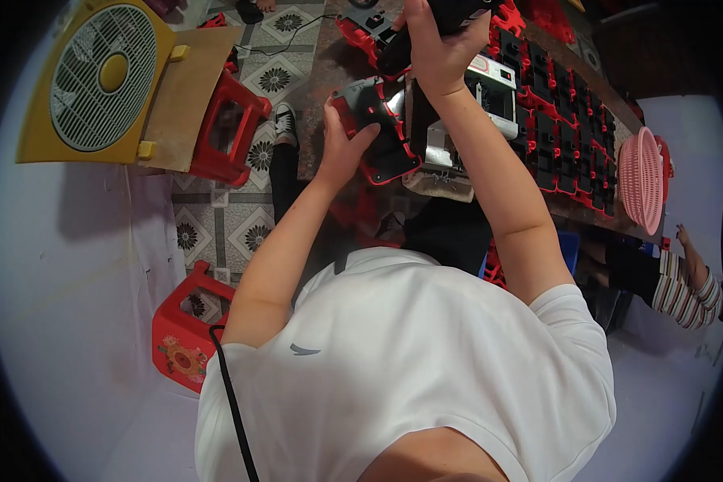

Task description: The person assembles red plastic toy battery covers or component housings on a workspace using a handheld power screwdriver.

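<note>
My left hand (345, 146) grips a red-and-black plastic housing (394, 153) by its left side, tilted above the near edge of the table. A shiny silver area shows on its upper part. At the top of the view my right hand (448, 56) is wrapped round a black power screwdriver (395, 56), whose body is partly cut off by the frame edge. Its nose points down and left, just above the housing; whether the tip touches is hidden. Beneath my right forearm stands a silver-and-white box-shaped device (494, 84).
Rows of red-and-black housings (566, 120) cover the table's right side. A pink basket (641, 181) stands at its right end. To the left are a yellow fan (112, 74) and red stools (237, 128). Another person in a striped top (683, 289) is at the far right.
</note>
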Tool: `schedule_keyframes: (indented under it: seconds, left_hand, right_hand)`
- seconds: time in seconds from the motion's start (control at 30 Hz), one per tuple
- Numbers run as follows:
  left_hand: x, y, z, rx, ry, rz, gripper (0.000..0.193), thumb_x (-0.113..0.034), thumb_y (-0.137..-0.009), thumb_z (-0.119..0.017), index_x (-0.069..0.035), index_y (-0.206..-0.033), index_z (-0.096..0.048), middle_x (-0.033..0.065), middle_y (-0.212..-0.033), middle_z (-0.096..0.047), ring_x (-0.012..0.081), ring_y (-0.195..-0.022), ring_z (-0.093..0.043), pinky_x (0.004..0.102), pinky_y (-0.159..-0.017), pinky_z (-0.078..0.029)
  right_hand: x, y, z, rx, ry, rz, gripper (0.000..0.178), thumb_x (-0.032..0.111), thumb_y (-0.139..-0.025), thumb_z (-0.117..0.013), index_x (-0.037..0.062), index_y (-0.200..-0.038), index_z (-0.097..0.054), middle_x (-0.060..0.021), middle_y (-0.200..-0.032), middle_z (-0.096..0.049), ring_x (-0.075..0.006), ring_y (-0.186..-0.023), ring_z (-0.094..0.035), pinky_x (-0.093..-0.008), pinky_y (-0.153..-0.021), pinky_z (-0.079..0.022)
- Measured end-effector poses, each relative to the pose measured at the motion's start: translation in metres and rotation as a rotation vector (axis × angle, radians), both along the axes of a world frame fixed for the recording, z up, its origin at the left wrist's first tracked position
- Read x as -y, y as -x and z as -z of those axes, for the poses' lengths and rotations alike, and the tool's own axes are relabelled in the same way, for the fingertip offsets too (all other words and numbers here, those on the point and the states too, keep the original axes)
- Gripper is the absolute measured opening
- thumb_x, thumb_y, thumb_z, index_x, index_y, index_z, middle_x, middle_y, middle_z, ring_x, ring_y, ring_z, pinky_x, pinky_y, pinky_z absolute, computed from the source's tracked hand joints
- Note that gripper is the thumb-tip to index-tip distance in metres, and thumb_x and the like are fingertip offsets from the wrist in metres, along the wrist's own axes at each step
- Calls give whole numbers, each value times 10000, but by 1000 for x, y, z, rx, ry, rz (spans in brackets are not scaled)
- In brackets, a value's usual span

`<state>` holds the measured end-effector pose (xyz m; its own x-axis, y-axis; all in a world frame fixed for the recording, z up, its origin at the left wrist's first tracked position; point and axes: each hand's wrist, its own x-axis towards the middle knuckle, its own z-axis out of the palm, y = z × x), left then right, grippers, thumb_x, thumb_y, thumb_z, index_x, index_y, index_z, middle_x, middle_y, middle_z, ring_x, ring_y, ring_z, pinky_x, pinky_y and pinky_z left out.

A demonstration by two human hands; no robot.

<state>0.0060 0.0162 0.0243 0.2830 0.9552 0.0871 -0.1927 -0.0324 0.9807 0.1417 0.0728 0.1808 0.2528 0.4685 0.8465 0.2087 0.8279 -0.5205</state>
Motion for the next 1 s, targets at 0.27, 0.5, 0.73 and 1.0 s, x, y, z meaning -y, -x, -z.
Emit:
schedule_keyframes:
  seconds: [0.27,0.5,0.73,1.0]
  left_hand:
    - [2,0,-1,45,13,8,669,-72,-774,-683,-12,-1318,-298,134,-1196,-525,210,-1109,-540,342,-962,-425]
    - [-5,0,16,20,-7,-6,600,-95,-789,-678,-12,-1270,-328,122,-1173,-522,194,-1075,-537,327,-944,-425]
    - [0,0,12,1,-77,-25,542,-111,-798,-670,-17,-1227,-351,104,-1122,-520,182,-1027,-530,321,-914,-426]
    - [0,-4,12,27,-36,0,521,-126,-810,-663,-22,-1218,-355,104,-1124,-519,187,-1031,-529,323,-917,-424]
  right_hand:
    - [3,9,-7,99,-1,-22,208,94,-890,-648,60,-923,-445,29,-636,-492,-67,-512,-430,-221,-473,-334]
    - [12,-13,-1,32,-57,-166,292,186,-875,-685,30,-1016,-483,-30,-713,-543,-106,-535,-505,-258,-504,-425]
    - [130,-75,-5,89,454,-80,352,104,-841,-666,-29,-1089,-456,-136,-772,-601,-172,-620,-597,-284,-563,-493]
    - [146,-78,18,171,271,-24,332,111,-848,-664,-18,-1070,-452,-119,-747,-606,-162,-603,-597,-273,-567,-495]
